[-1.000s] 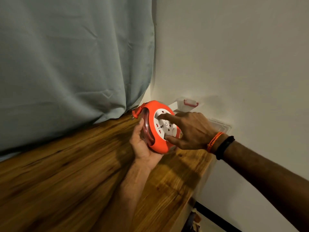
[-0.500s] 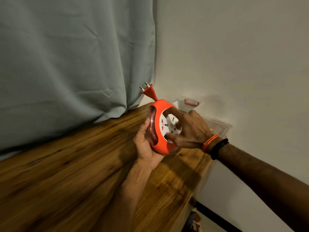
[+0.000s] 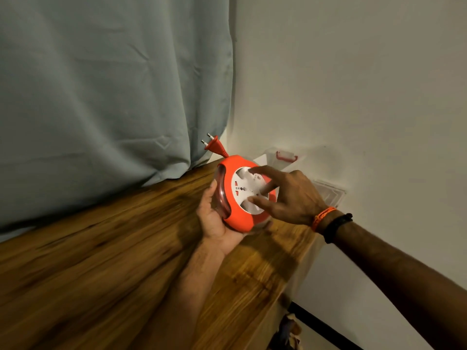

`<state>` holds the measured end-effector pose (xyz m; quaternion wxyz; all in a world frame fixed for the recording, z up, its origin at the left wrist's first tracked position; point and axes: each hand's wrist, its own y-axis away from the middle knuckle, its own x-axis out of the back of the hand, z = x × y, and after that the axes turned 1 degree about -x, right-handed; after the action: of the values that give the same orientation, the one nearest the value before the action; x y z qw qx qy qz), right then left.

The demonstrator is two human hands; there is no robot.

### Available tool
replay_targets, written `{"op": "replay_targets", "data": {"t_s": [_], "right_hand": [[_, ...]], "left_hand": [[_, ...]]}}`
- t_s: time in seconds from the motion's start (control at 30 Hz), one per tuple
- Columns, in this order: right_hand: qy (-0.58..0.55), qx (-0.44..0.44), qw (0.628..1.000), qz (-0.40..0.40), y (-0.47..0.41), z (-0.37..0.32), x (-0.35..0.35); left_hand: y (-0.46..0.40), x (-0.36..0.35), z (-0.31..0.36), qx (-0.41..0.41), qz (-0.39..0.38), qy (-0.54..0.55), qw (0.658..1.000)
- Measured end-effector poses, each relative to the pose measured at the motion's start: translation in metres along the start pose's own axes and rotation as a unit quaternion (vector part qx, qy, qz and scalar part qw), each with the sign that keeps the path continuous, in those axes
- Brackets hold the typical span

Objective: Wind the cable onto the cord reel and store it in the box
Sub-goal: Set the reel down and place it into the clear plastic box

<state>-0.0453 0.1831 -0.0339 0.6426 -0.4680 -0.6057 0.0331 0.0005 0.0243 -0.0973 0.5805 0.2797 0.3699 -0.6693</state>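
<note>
A pale blue-grey curtain hangs along the far edge of the wooden surface. Toward the surface's far right corner, the left hand cradles the orange cord reel from beneath and behind, its fingers wrapped around the reel's clear rim, holding it tilted above the wood. The orange plug sticks up from the top of the reel, prongs pointing up and left. The right hand lies on the reel's white socket face, fingers spread and pressing against it rather than closed around anything. Orange and black wristbands circle that wrist. Behind the hands, in the corner against the white wall, sits a clear box with a red latch.
</note>
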Motion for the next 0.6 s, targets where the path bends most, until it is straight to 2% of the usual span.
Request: {"op": "replay_targets", "data": {"t_s": [0.1, 0.17, 0.3, 0.37, 0.47, 0.6], "right_hand": [[-0.02, -0.07, 0.995, 0.062, 0.0, 0.003, 0.007], [-0.026, -0.136, 0.988, 0.074, -0.001, 0.004, 0.011], [-0.114, -0.248, 0.962, -0.004, -0.003, 0.007, 0.007], [-0.234, -0.298, 0.925, -0.04, -0.002, 0.007, 0.001], [-0.408, -0.348, 0.842, -0.055, 0.001, 0.001, -0.01], [-0.453, -0.388, 0.802, -0.029, 0.001, -0.011, -0.03]], "left_hand": [[0.002, 0.0, 0.001, 0.015, 0.015, 0.003, 1.0], [0.007, -0.003, 0.001, 0.031, 0.018, 0.011, 0.999], [0.022, -0.011, 0.004, 0.065, 0.016, 0.033, 0.997], [0.029, -0.016, 0.008, 0.076, 0.018, 0.047, 0.996], [0.041, -0.022, 0.017, 0.069, 0.053, 0.045, 0.995], [0.057, -0.028, 0.032, 0.071, 0.158, 0.034, 0.984]]}}
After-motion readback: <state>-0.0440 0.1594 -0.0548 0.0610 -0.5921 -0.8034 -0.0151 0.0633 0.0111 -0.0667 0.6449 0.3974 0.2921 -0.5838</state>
